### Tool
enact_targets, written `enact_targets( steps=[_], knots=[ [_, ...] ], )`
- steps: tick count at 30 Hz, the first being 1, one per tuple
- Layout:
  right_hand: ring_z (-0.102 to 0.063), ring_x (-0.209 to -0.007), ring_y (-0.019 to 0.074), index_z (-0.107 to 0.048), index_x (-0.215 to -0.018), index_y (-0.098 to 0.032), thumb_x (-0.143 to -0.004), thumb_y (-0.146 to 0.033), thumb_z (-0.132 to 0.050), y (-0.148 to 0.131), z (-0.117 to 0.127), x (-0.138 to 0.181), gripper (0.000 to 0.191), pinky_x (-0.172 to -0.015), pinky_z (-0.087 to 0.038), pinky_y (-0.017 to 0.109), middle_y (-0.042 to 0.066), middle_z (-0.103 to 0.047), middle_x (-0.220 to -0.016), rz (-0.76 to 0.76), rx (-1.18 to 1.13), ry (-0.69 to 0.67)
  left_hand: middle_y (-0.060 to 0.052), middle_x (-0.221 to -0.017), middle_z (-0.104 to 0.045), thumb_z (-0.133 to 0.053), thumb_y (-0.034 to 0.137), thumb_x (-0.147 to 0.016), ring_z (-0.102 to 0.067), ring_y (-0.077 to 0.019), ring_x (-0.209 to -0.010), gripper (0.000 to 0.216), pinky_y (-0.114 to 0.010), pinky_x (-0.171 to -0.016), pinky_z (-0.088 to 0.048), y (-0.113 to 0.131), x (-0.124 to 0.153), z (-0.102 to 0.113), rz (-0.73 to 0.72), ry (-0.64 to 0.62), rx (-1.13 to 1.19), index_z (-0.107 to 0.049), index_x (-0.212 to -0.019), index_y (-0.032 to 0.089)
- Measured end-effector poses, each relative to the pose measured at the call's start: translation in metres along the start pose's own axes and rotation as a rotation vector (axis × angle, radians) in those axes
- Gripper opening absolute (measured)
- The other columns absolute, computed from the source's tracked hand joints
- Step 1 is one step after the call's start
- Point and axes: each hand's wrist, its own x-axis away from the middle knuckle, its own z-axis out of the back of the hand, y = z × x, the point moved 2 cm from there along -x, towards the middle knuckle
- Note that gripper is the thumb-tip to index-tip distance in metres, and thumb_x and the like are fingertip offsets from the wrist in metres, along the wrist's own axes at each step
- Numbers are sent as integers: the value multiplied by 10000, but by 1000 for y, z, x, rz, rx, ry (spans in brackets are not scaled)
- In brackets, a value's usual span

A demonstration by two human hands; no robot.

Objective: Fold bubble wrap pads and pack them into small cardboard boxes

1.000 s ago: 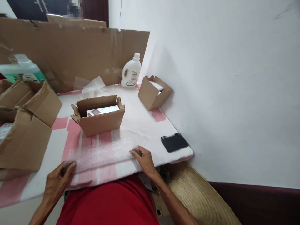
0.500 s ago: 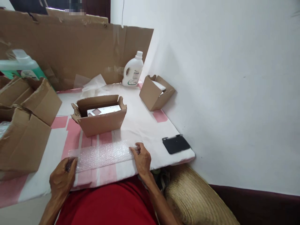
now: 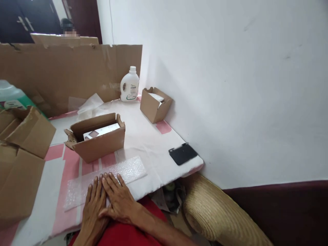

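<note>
A strip of clear bubble wrap lies flat along the front edge of the table. My left hand rests on its near middle with fingers stretched out. Beside it my right hand also lies flat, its fingertips on the bubble wrap and its thumb reaching over the left hand. Neither hand grips anything. Just behind the wrap stands an open cardboard box with a white box inside it.
More open cardboard boxes crowd the left side. A white jug and a small cardboard box stand at the back, and a black flat object lies at right. Behind the cardboard partition, a person's head shows.
My hands have let go of the two ends of the bubble wrap and come together, palms down, on its middle. The view has swung somewhat to the right.
</note>
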Motion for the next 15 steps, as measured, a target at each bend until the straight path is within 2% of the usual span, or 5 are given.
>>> enact_targets(
  steps=[5,9,12,15],
  knots=[
    [-152,-1559,319,-217,-1615,-171,-951,-700,-457,53,7,17,882,-1247,-189,558,140,-180,-1678,-149,118,22,-210,-1625,-332,-444,487,-938,-221,-368,-1538,823,-591,-1205,-241,-23,11,14,162,-106,1,-124,-1615,147],
    [-123,-1565,312,-207,-1618,-161,-958,-691,-449,89,21,34,880,-1244,-169,560,143,-155,-1680,-318,228,37,-220,-1634,-303,-419,539,-950,-230,-408,-1528,808,-662,-1156,-285,-52,31,25,284,-184,-6,-133,-1616,181],
    [-113,-1564,327,-198,-1619,-160,-939,-716,-461,102,25,38,918,-1238,-155,575,153,-156,-1679,-362,268,28,-194,-1616,-354,-419,542,-949,-331,-402,-1488,782,-650,-1123,-352,-78,47,30,295,-174,32,-140,-1615,243],
    [-111,-1564,332,-160,-1627,-178,-930,-722,-477,108,28,38,939,-1238,-132,581,140,-147,-1684,-324,278,21,-224,-1549,-431,-430,515,-957,-500,-393,-1367,728,-576,-1043,-476,-96,51,38,244,-119,53,-227,-1588,216]
  ],
)
